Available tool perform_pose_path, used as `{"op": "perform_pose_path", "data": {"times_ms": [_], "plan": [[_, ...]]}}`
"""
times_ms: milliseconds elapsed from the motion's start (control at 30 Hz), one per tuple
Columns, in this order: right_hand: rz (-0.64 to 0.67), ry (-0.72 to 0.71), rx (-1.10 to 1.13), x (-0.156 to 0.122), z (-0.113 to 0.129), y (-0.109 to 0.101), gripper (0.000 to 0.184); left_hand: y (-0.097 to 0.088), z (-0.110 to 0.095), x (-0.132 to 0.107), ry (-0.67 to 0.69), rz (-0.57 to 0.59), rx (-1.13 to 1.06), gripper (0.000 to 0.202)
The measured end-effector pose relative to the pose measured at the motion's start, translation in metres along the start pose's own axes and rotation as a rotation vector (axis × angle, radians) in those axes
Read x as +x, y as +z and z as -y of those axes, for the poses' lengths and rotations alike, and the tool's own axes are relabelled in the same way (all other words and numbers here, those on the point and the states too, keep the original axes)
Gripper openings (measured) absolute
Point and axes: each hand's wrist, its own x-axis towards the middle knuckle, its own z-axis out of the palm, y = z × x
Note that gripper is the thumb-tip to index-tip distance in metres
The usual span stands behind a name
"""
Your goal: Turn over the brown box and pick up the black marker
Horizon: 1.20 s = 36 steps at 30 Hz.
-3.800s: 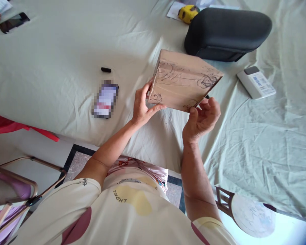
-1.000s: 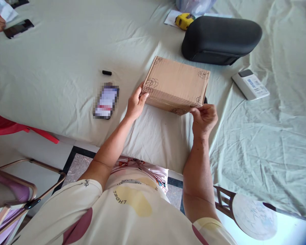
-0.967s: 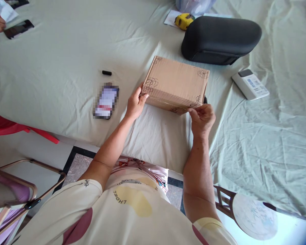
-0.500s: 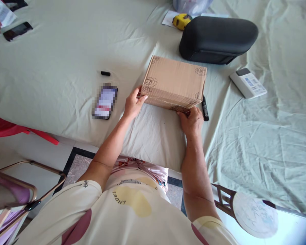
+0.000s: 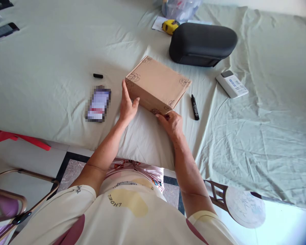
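In the head view a brown cardboard box (image 5: 159, 80) sits slantwise on the cloth, one corner toward me. Its lid is closed and carries dark scribbled loops at the corners. My left hand (image 5: 128, 108) holds the box's left corner, fingers along the side and thumb against the front face. At the near right corner my right hand (image 5: 172, 123) grips the lower edge with bent fingers; some fingertips are hidden. A black marker (image 5: 195, 108) without its cap lies right of the box. The loose black cap (image 5: 98, 76) is on the left, above a phone (image 5: 99, 103) with a blurred screen.
Behind the box stand a black padded case (image 5: 202, 42), a yellow tape measure (image 5: 170, 26) and a clear plastic container (image 5: 180, 9). A white-and-grey device (image 5: 232, 84) lies at right. Another phone (image 5: 3, 31) is far left. A round stool (image 5: 244, 206) stands below the table edge.
The box has turned clockwise, its near right corner swinging toward me, with both hands still on it. It now lies farther from the marker. The view has shifted slightly; the other person's hand left it.
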Motion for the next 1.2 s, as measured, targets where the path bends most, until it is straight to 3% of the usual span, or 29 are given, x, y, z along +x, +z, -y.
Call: {"op": "perform_pose_path", "data": {"times_ms": [133, 300, 500, 633, 700, 867, 1000, 1200], "plan": [[0.127, -0.151, -0.024, -0.005, 0.020, 0.006, 0.038, 0.003, -0.043, -0.008, 0.065, 0.124, -0.005, 0.087], [0.105, -0.222, -0.020, -0.005, 0.024, 0.016, 0.034, 0.006, -0.077, -0.015, 0.172, 0.183, 0.010, 0.071], [0.071, -0.267, 0.019, -0.007, 0.026, 0.013, 0.034, 0.007, -0.076, -0.013, 0.191, 0.170, 0.038, 0.068], [-0.230, -0.346, 0.016, -0.014, 0.035, 0.004, 0.030, 0.004, -0.078, -0.012, 0.218, 0.154, 0.040, 0.064], [-0.306, -0.377, -0.057, -0.016, 0.039, 0.003, 0.034, 0.004, -0.079, -0.013, 0.222, 0.152, 0.041, 0.064], [-0.207, -0.465, -0.138, -0.014, 0.038, 0.009, 0.043, 0.003, -0.078, -0.012, 0.223, 0.138, 0.051, 0.062], [-0.242, -0.366, -0.133, -0.004, 0.023, 0.001, 0.044, 0.001, -0.074, -0.010, 0.237, 0.136, 0.042, 0.063], [-0.428, -0.193, -0.212, 0.011, -0.006, -0.020, 0.047, -0.003, -0.070, -0.006, 0.224, 0.174, -0.016, 0.064]]}}
